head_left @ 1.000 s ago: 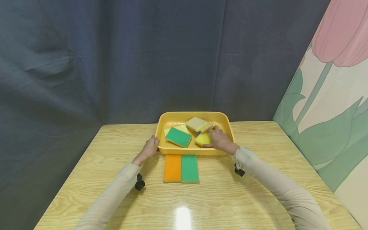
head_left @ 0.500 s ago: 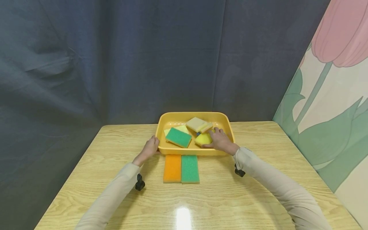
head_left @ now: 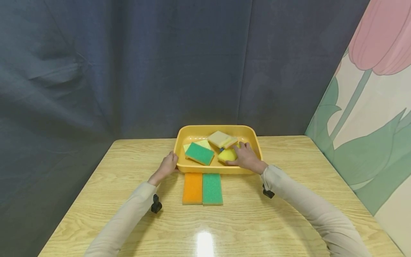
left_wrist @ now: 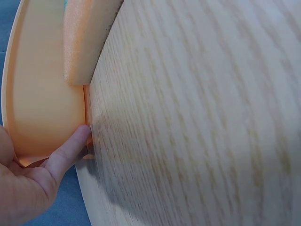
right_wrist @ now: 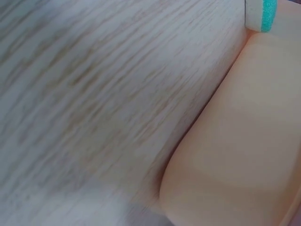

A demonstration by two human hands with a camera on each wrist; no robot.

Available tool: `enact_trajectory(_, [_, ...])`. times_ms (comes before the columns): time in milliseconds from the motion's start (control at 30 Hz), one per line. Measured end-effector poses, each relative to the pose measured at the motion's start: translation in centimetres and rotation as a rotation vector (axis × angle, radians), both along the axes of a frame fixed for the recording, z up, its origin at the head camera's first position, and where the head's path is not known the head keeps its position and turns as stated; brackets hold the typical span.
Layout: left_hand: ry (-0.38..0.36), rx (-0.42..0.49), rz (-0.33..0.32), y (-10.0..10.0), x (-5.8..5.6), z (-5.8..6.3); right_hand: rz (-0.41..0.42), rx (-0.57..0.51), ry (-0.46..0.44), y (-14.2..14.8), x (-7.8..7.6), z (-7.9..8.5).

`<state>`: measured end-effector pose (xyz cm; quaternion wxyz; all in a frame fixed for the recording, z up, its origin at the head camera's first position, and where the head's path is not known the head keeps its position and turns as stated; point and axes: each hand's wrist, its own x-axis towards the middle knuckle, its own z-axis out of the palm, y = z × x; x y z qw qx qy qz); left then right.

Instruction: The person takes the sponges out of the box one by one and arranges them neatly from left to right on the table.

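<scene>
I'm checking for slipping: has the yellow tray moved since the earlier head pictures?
No; in the head view, the yellow tray shows no visible shift against the wooden table.

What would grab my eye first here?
Likely the yellow tray far back on the table, the left hand gripping its left end, the right hand holding a yellow piece inside. Then the orange sponge and green sponge before it, and the large pink tulip upper right.
</scene>
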<state>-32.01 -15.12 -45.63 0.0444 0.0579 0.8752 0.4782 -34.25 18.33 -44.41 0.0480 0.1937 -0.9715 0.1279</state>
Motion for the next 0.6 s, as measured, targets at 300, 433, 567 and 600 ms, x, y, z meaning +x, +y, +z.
enact_trajectory(300, [0.001,0.005,0.002,-0.08,-0.13,-0.08,0.002,-0.028,0.051,0.09,-0.03,-0.02])
enact_trajectory(433, [0.0,0.007,0.002,-0.04,-0.26,-0.17,-0.008,-0.033,0.054,0.1,0.01,-0.01])
enact_trajectory(567, [0.003,-0.007,0.002,0.02,-0.26,-0.18,-0.001,-0.043,0.069,0.12,-0.01,-0.19])
enact_trajectory(600, [0.003,-0.011,0.001,0.02,-0.24,-0.18,0.0,-0.044,0.075,0.13,-0.02,-0.24])
